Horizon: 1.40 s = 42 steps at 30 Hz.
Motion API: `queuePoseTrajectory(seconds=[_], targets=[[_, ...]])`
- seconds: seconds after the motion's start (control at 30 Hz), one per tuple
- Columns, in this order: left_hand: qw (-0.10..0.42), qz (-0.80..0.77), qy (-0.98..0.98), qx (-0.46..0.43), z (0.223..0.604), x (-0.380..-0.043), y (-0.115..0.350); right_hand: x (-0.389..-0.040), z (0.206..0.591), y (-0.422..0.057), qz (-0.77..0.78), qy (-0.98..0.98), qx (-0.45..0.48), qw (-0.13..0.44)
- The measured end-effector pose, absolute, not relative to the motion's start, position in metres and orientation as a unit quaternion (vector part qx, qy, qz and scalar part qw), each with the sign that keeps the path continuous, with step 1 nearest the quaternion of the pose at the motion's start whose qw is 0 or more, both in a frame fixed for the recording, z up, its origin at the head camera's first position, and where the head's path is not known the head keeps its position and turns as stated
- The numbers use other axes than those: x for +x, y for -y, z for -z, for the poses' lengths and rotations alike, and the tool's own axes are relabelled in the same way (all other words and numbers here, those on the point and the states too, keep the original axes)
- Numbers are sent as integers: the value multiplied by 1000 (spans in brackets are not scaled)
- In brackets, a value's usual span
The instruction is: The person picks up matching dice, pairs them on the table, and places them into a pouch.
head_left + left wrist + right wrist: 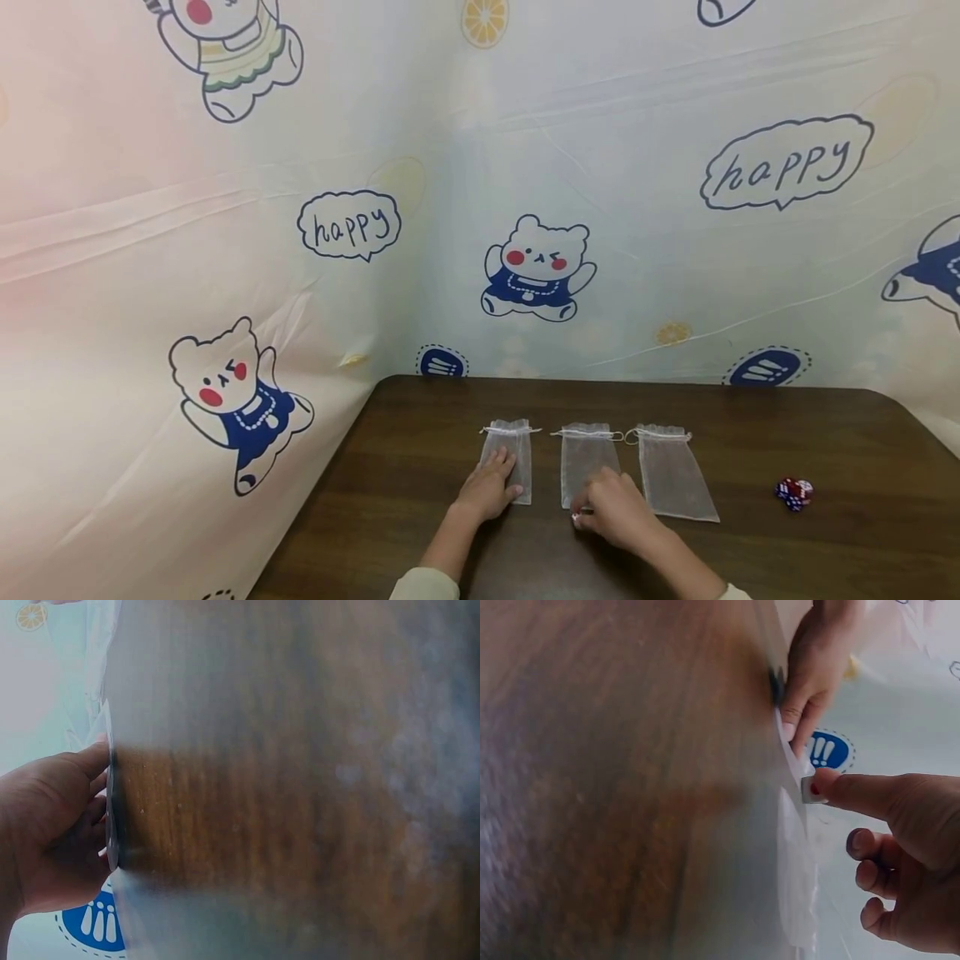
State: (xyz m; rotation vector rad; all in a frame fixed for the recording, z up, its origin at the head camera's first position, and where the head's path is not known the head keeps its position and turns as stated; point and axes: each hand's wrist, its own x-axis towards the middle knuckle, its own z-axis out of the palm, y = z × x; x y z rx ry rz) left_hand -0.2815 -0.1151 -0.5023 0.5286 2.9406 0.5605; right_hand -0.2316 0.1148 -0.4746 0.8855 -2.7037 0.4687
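Three sheer white drawstring bags lie flat in a row on the brown table. My left hand (489,485) rests with its fingers extended on the left bag (522,471). At the lower edge of the middle bag (588,458), my right hand (613,504) pinches a small white die (576,518) with a red mark. The right wrist view shows that die (811,790) at a fingertip, close to the tabletop. The right bag (677,477) lies just beyond the right hand. Further right is a small cluster of red, blue and white dice (794,493).
The wooden table (847,442) has rounded far corners. Behind it and along the left side hangs a pale cloth (637,292) printed with bears and the word happy. White drawstring cords (628,436) stick out from the bags' tops.
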Motion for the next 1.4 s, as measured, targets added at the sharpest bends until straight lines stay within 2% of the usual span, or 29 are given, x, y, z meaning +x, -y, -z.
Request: queuePoseTrajectory(seconds=[0.2, 0.57, 0.77, 1.0, 1.3, 1.4], targets=[[50, -181, -967, 173, 506, -280, 115, -230, 484, -115, -141, 935, 310, 96], [49, -186, -966, 172, 503, -279, 117, -230, 481, -115, -145, 934, 315, 85], [46, -183, -966, 174, 506, -280, 118, -233, 466, -128, -154, 939, 288, 112], [46, -181, -967, 175, 508, -281, 117, -239, 444, -177, -159, 956, 206, 134], [47, -174, -968, 174, 509, -284, 117, -250, 441, -276, -142, 969, 106, 171], [47, -174, -968, 173, 509, -284, 116, -248, 440, -307, -160, 973, 49, 159]])
